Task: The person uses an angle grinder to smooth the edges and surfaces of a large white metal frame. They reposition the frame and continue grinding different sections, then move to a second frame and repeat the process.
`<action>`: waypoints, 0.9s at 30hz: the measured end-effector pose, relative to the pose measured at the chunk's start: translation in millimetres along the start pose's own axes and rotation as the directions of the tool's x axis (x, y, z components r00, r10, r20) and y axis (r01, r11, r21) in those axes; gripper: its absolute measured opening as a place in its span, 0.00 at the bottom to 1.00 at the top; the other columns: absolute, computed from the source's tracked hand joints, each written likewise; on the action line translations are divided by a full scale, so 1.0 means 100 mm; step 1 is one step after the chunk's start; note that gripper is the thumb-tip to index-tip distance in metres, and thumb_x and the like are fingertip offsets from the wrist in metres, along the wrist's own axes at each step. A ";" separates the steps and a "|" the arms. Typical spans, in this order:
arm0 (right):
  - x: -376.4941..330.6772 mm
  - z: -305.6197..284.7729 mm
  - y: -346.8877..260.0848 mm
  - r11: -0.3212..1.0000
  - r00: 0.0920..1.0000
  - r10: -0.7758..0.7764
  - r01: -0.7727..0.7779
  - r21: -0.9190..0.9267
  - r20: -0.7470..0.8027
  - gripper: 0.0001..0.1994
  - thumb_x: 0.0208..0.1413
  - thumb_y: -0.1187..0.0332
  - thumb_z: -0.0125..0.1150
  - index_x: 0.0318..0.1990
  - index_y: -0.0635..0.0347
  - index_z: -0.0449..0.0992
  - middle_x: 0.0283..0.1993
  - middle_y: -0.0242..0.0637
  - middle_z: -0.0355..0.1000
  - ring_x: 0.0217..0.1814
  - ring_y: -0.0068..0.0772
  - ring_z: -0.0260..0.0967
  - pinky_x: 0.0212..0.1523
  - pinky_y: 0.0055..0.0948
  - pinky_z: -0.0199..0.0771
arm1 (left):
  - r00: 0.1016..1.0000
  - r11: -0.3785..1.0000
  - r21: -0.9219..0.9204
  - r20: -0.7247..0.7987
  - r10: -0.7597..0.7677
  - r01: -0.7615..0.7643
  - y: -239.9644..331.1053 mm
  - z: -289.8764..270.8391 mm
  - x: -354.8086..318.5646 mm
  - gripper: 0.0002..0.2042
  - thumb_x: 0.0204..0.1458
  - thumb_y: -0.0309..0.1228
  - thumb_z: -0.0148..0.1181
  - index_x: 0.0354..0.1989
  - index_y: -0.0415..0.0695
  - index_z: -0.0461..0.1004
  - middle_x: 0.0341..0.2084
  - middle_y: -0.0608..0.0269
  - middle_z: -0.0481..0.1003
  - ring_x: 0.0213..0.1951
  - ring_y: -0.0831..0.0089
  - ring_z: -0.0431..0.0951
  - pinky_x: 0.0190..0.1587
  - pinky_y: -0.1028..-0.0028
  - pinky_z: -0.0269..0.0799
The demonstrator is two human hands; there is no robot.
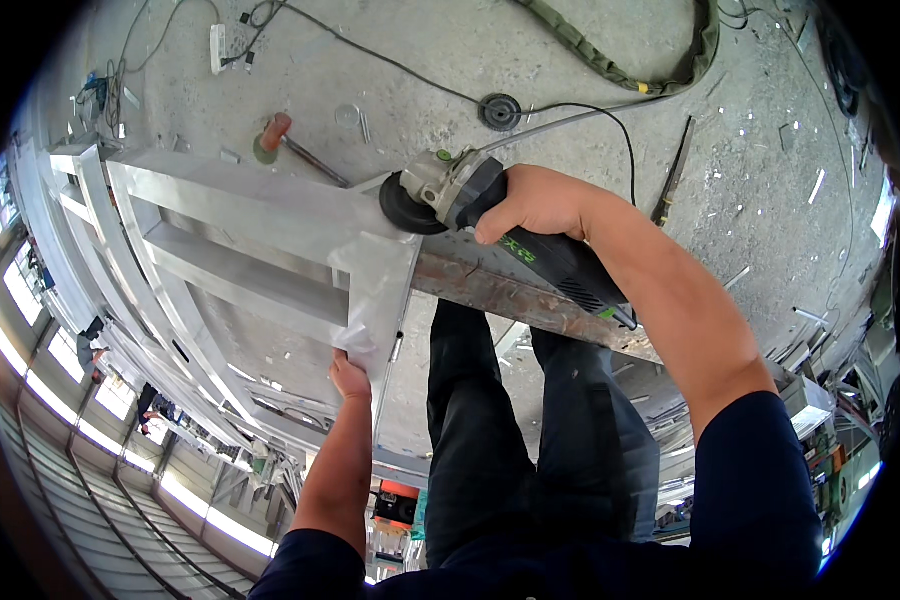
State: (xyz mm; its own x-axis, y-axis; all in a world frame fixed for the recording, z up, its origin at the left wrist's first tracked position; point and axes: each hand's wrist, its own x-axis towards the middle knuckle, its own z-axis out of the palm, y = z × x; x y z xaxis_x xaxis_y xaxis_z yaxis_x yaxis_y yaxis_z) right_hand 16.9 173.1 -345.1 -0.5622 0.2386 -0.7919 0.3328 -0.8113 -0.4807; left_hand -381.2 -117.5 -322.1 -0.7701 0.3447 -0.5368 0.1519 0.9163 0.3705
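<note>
My right hand (538, 205) is wrapped around a black and grey angle grinder (560, 265), near its head. The grinder's dark round disc (408, 208) sits over the near corner of a silver welded metal frame (380, 265); whether it touches the metal I cannot tell. Lower down, my left hand (350, 375) grips the edge of that frame, its fingers partly hidden. A shiny whitish patch lies on the metal just above this hand. Beneath the grinder a rusty steel beam (530, 297) runs to the right, in front of my legs.
A red-headed mallet (277, 130) lies on the concrete floor beyond the frame. A loose black disc (500, 112), a power cord, a green hose (582, 52) and a long dark tool (675, 170) lie farther out. Metal scraps are scattered about. Other people (88, 350) are far left.
</note>
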 end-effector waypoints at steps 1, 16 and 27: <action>-0.02 0.00 -0.02 0.999 0.999 -0.033 0.033 -0.026 0.010 0.26 0.32 0.61 0.72 0.39 0.74 0.79 0.36 0.46 0.77 0.37 0.37 0.74 0.41 0.31 0.72 | 1.000 0.999 0.040 -0.011 -0.010 0.010 0.03 0.01 -0.01 0.26 0.64 0.45 0.43 0.45 0.30 0.76 0.40 0.51 0.77 0.39 0.66 0.75 0.43 0.68 0.71; -0.19 0.06 -0.05 0.998 0.998 -0.059 0.059 -0.025 -0.015 0.25 0.33 0.62 0.72 0.38 0.73 0.79 0.35 0.45 0.77 0.37 0.37 0.72 0.43 0.33 0.70 | 0.998 0.998 0.042 -0.036 0.052 -0.050 -0.29 -0.06 0.18 0.27 0.64 0.47 0.44 0.42 0.31 0.77 0.31 0.56 0.74 0.32 0.69 0.71 0.36 0.68 0.69; -0.10 0.06 0.05 1.000 0.995 0.020 -0.018 0.024 -0.096 0.23 0.32 0.64 0.72 0.35 0.73 0.79 0.34 0.46 0.76 0.33 0.38 0.72 0.36 0.36 0.71 | 0.999 0.997 0.076 -0.042 0.030 -0.027 -0.04 0.01 0.05 0.28 0.63 0.49 0.45 0.39 0.28 0.75 0.33 0.53 0.75 0.35 0.65 0.73 0.42 0.67 0.70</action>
State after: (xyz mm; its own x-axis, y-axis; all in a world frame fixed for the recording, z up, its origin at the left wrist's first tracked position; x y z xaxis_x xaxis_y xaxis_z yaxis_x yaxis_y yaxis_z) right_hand 19.7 163.8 -337.5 -0.4801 0.2724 -0.8338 0.3246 -0.8279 -0.4574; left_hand -385.4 -118.7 -327.0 -0.7906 0.3635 -0.4927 0.2193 0.9195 0.3264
